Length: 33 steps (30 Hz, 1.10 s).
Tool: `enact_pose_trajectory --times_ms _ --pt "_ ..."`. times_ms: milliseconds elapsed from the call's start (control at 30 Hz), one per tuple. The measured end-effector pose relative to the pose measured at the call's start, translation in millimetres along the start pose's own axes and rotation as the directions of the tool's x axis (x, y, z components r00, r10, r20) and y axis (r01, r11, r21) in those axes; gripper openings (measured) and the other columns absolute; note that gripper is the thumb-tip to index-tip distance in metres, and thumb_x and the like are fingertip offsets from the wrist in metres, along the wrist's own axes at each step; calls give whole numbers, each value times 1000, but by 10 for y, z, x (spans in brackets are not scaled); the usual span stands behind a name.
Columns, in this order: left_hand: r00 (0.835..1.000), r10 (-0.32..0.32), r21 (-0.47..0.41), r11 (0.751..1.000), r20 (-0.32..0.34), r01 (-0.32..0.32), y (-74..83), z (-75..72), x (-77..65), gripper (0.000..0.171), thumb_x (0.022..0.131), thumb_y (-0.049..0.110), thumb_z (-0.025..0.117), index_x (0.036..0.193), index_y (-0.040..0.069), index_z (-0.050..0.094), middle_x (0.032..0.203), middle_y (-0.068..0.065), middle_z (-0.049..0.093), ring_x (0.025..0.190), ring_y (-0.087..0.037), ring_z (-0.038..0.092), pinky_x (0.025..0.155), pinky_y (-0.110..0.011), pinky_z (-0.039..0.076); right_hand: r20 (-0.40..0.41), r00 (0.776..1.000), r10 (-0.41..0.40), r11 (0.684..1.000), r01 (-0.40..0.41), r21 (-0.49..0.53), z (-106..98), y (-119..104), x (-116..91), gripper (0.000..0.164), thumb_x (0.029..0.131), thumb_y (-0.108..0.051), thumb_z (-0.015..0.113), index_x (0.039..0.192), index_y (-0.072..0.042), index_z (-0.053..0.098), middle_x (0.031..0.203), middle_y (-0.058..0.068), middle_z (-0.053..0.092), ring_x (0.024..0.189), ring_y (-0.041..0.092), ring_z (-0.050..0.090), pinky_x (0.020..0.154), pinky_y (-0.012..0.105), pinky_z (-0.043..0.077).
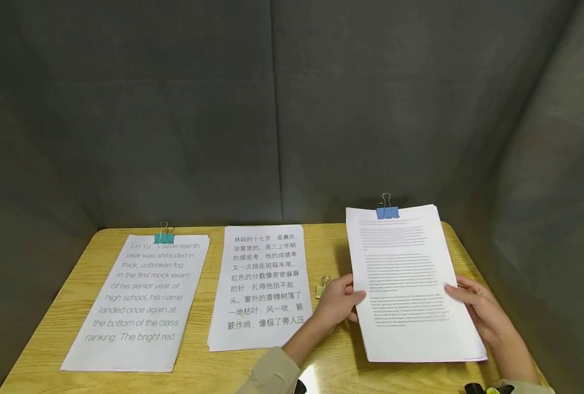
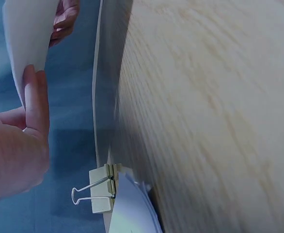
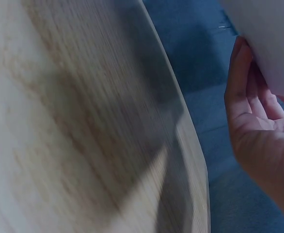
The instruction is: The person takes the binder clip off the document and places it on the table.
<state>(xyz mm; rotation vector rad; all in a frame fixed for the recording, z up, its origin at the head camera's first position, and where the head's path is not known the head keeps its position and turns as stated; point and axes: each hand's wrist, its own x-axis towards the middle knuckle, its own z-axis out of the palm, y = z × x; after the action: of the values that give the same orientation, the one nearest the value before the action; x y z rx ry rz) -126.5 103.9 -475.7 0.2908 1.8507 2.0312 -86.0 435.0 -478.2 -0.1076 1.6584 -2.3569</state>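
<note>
A stack of printed sheets [image 1: 410, 273] with small dense text is held up at the right of the table by both hands, a blue binder clip [image 1: 387, 212] gripping its top edge. My left hand [image 1: 338, 301] pinches the left side, thumb on the front. On the opposite side my right hand [image 1: 481, 306] does the same, lower down the sheets. The right wrist view shows the back of the paper [image 3: 273, 43] between the right fingers. Close behind the left hand, a yellow binder clip [image 1: 323, 287] stands on the wooden table.
A large-print Chinese stack [image 1: 259, 290] lies mid-table. Farther left is an English stack [image 1: 134, 306] with a teal binder clip [image 1: 164, 238] at its top. Dark grey cloth [image 1: 272, 109] walls the back and sides. Dark objects [image 1: 489, 389] poke in at the bottom right.
</note>
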Motion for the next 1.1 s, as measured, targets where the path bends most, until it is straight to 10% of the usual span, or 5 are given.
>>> enact_pose_trajectory --times_ms 1100 --pt "995 4 70 998 -98 3 16 -51 -21 28 97 -3 62 125 -4 67 86 -10 75 67 -17 71 54 -30 58 -10 994 -107 994 107 37 78 69 17 43 107 11 39 115 -10 76 106 8 77 91 21 76 72 32 62"
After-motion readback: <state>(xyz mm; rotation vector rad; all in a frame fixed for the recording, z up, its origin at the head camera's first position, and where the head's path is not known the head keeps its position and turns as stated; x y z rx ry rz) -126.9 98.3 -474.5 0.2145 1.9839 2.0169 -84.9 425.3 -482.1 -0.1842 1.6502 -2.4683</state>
